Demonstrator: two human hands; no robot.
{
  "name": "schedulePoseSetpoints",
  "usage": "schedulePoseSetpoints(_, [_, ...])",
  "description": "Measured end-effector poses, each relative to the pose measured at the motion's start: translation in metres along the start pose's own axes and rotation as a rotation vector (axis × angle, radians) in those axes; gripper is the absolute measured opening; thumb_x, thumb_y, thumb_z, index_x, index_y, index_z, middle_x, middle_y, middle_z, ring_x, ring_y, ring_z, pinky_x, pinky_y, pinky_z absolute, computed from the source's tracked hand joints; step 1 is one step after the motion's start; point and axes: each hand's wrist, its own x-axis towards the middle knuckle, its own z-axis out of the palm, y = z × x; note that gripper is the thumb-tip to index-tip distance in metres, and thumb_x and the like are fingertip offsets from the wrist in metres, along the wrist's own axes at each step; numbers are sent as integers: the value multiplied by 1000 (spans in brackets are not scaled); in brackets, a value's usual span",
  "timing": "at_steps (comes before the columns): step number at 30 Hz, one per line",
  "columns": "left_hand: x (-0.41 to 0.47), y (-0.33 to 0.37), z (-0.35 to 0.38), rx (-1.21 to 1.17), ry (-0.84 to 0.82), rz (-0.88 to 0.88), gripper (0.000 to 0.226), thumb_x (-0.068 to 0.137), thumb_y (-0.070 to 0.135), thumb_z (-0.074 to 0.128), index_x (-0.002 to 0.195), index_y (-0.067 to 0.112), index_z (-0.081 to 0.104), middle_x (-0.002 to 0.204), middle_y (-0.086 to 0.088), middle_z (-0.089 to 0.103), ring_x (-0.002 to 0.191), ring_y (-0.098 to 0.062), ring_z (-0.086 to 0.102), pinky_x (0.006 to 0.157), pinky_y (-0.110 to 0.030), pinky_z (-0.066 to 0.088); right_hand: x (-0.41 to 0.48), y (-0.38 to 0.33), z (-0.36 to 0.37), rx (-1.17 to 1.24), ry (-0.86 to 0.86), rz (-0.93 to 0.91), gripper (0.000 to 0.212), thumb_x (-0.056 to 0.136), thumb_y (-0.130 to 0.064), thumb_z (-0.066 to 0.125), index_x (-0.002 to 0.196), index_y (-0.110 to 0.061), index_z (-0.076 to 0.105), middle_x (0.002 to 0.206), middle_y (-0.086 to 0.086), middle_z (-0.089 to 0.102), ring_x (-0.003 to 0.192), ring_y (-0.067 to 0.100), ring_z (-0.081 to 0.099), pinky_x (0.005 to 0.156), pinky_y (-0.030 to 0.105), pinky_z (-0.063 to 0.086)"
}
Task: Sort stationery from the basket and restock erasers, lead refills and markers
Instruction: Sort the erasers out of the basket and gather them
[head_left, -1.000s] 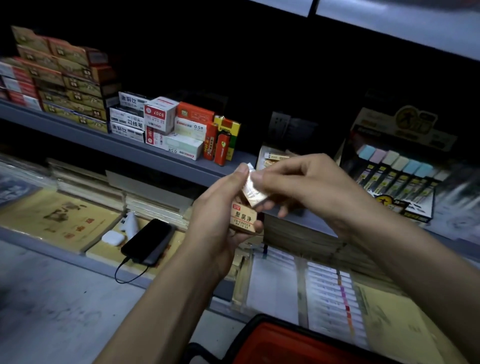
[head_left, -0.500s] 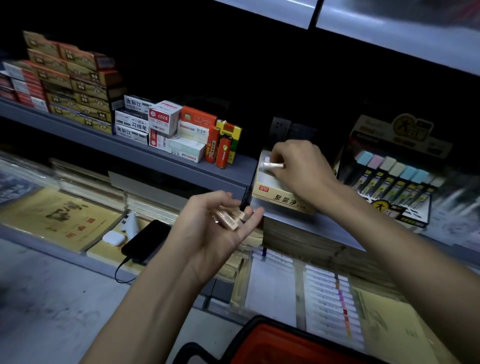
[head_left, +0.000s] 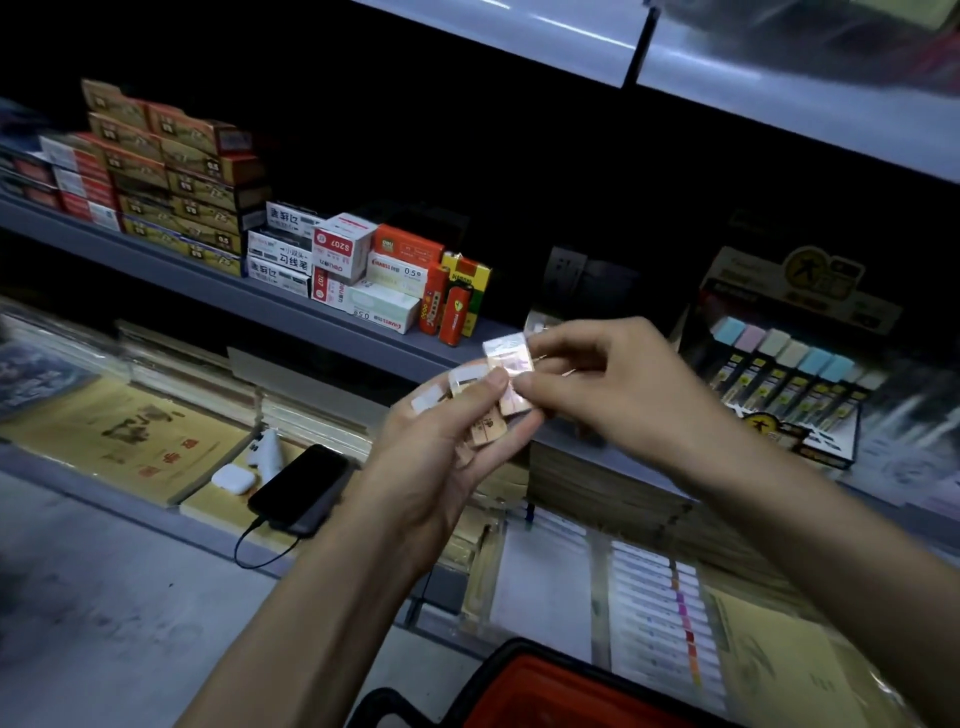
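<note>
In a dim shop aisle, one grey shelf (head_left: 332, 332) is carrying stacked boxes above a pale floor (head_left: 104, 597). One red basket (head_left: 550, 691) is sitting at the bottom edge, and one black phone (head_left: 298, 488) is lying on a lower ledge. In front of the shelf, the left hand (head_left: 431, 467) is cradling what looks like three wrapped erasers (head_left: 485, 428) in curled fingers. The right hand (head_left: 623, 384) is pinching one shiny-wrapped eraser (head_left: 508, 358) against them.

Grey metal shelves (head_left: 291, 312) (dimly lit) above concrete floor (head_left: 104, 597).
</note>
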Motion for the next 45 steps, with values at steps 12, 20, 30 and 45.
schedulePoseSetpoints(12, [8,-4,1,-109,116,-92,24,98,-3,53,118,-9,65,112,-32,71,99,-35,75,81,-45,63,74,56,-17,-441,476,-22,9,82,-23,76,88,-27,71,77,-8,70,75,12,69,69,35,59])
schedulePoseSetpoints(20, [9,-5,-1,61,159,56,27,86,11,75,113,7,70,101,-15,78,91,-18,77,65,-27,63,84,69,-10,-588,277,30,7,89,-26,72,91,-24,79,87,1,76,90,22,71,78,31,54])
schedulePoseSetpoints(30, [10,-15,6,266,91,90,26,89,21,73,110,6,75,92,-7,76,70,-9,65,48,-17,46,-10,5,-14,206,0,166,23,80,1,82,102,-1,74,81,10,72,57,8,66,51,19,52])
schedulePoseSetpoints(45, [9,-10,6,-23,119,55,35,100,15,45,123,4,68,117,-12,51,103,-26,51,82,-33,50,65,64,-13,-876,204,72,12,86,-7,74,98,-5,71,91,14,66,89,37,63,64,36,47])
